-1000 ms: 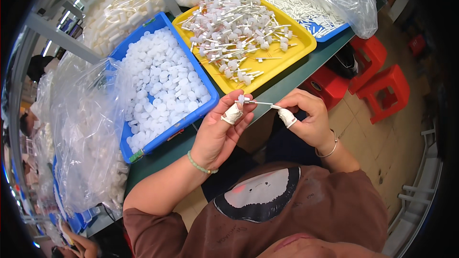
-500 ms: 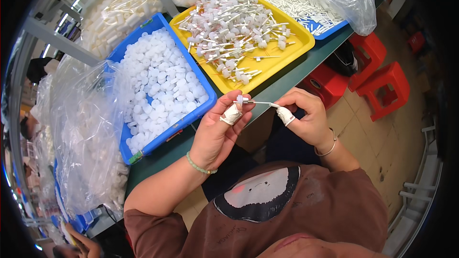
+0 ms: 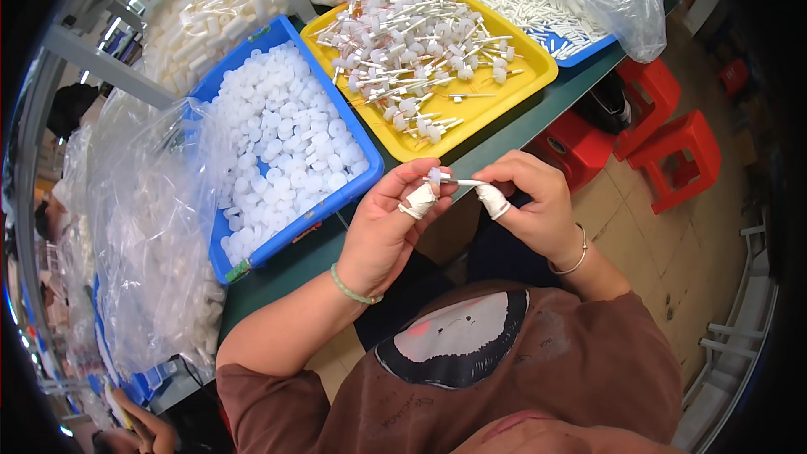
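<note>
My left hand (image 3: 393, 206), its thumb wrapped in white tape, pinches a small part with a round white plastic disc (image 3: 435, 175) on a thin stem. Between the thumb and forefinger of my right hand (image 3: 535, 200), also with a taped thumb, is a slim white tube (image 3: 466, 182). The tube lies in line with the stem and points at the disc. Both hands are just above the table's near edge, in front of the yellow tray (image 3: 458, 128). How far the tube sits over the stem is too small to tell.
The yellow tray carries a heap of similar parts with stems. Left of it stands a blue tray (image 3: 296, 231) of loose white discs; at the back right, another blue tray (image 3: 580, 57) of short white tubes. Clear plastic bags (image 3: 147, 235) lie at the left. Red stools (image 3: 677, 155) stand at right.
My right hand has come slightly left, and the left hand slightly right, so the two are closer. Less of the thin stem shows between the disc and the white tube.
</note>
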`<action>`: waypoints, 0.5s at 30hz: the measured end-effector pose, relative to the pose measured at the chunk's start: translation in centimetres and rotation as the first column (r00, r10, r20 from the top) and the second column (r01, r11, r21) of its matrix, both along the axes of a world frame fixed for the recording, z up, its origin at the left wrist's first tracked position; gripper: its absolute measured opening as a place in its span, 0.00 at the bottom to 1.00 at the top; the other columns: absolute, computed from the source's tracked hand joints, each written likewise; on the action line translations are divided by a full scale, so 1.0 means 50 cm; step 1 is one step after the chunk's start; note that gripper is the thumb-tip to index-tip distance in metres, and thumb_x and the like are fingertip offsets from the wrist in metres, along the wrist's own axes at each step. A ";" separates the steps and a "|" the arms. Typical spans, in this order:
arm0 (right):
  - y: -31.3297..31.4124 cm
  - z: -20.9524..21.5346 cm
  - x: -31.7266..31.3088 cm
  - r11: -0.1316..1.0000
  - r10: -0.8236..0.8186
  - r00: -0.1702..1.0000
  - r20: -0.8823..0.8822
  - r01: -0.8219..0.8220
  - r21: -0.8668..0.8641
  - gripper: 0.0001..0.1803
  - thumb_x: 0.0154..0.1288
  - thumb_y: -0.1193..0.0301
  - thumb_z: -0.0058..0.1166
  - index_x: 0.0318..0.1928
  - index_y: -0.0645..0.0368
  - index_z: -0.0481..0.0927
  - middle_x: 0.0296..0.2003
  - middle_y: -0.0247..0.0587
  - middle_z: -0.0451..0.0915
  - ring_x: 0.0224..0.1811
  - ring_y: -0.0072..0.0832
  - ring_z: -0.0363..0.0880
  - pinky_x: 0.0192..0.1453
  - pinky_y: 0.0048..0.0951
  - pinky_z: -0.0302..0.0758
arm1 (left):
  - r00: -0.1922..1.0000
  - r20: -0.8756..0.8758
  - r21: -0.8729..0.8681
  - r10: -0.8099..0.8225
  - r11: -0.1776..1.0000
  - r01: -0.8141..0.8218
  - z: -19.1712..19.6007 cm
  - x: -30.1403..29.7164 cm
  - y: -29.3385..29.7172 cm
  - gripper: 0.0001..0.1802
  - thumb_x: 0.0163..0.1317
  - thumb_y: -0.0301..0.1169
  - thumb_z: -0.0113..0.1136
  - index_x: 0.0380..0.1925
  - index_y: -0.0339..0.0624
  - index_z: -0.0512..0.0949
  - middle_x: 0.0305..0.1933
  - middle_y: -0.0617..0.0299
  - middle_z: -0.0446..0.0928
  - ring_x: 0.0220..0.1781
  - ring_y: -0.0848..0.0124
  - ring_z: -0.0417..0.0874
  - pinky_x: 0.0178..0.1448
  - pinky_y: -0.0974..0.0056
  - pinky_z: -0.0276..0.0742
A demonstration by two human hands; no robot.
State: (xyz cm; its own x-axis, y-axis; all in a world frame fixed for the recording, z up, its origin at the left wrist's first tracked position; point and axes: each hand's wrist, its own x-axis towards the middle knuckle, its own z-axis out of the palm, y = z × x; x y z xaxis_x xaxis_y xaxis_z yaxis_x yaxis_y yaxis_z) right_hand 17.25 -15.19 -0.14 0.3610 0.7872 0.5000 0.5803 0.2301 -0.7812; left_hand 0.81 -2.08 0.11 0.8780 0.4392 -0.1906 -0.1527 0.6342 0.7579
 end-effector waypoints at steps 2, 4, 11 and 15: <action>0.009 0.002 -0.006 0.998 -0.056 0.985 0.163 0.048 0.052 0.12 0.49 0.80 0.61 0.37 0.61 0.80 0.28 0.39 0.77 0.28 0.30 0.76 0.32 0.28 0.72 | 1.000 0.012 0.011 0.015 1.000 -0.015 0.001 0.003 0.005 0.18 0.65 0.27 0.56 0.55 0.39 0.70 0.53 0.59 0.75 0.55 0.70 0.78 0.61 0.68 0.74; 0.019 0.010 -0.004 0.993 -0.087 0.949 0.302 0.058 0.104 0.13 0.48 0.79 0.63 0.37 0.60 0.80 0.28 0.40 0.76 0.28 0.33 0.75 0.33 0.28 0.73 | 0.999 0.014 0.015 0.031 0.999 -0.032 0.002 0.001 0.006 0.18 0.66 0.27 0.56 0.55 0.39 0.70 0.54 0.59 0.75 0.55 0.70 0.78 0.62 0.68 0.74; 0.009 -0.017 0.006 0.995 0.070 0.947 -0.313 -0.089 -0.046 0.09 0.58 0.77 0.58 0.41 0.61 0.80 0.29 0.40 0.78 0.29 0.28 0.77 0.34 0.26 0.72 | 0.999 0.049 -0.006 0.003 1.000 -0.003 0.007 0.001 -0.002 0.17 0.66 0.27 0.54 0.55 0.39 0.70 0.54 0.58 0.75 0.56 0.69 0.78 0.62 0.67 0.75; 0.012 -0.015 -0.012 0.997 0.081 0.986 -0.144 -0.082 0.001 0.10 0.66 0.71 0.50 0.42 0.65 0.79 0.30 0.42 0.78 0.29 0.29 0.76 0.36 0.25 0.72 | 0.996 0.087 -0.013 -0.001 1.000 0.002 -0.001 0.002 0.001 0.15 0.67 0.27 0.54 0.53 0.39 0.71 0.52 0.59 0.76 0.56 0.69 0.78 0.61 0.67 0.75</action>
